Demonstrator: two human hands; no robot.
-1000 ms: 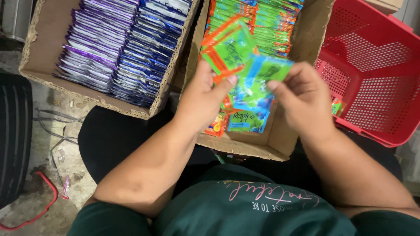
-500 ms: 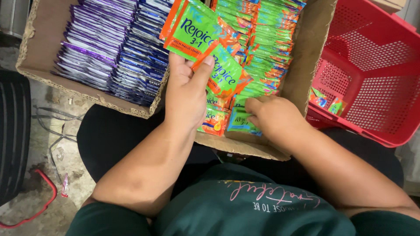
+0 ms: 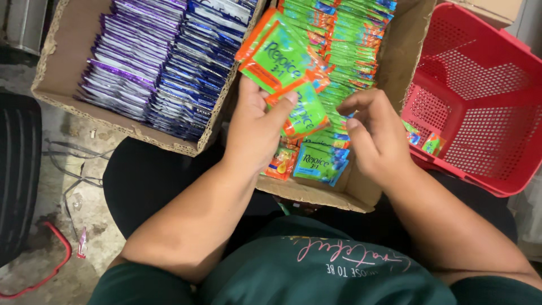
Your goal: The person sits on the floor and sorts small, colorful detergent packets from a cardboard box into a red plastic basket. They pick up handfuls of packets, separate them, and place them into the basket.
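A rough grey concrete floor (image 3: 62, 192) shows at the left, with a dark object (image 3: 17, 175) cut off by the frame edge and a thin red loop (image 3: 53, 265) lying near the bottom corner; what either belongs to is hard to make out. Next comes a cardboard box (image 3: 56, 85) packed with upright rows of purple and dark blue sachets (image 3: 152, 62), its far end running out of view at the top. Beside it stands a second cardboard box (image 3: 361, 192) filled with green and orange sachets (image 3: 350, 51) in tight rows (a few lie loose and flat near its front wall, partly hidden under the hands). The left hand (image 3: 254, 133) is raised over this box, fingers and thumb closed on a fanned bunch of green sachets (image 3: 282, 68), held tilted above the packed rows. The right hand (image 3: 375, 133) hovers just beside it over the same box, fingers curled and pinched loosely together with nothing clearly between them; whether they grip anything small cannot be told. At the far right sits a red plastic basket (image 3: 480, 113) with perforated walls, its right side cut off, holding a couple of small sachets (image 3: 432, 144) near its left wall.
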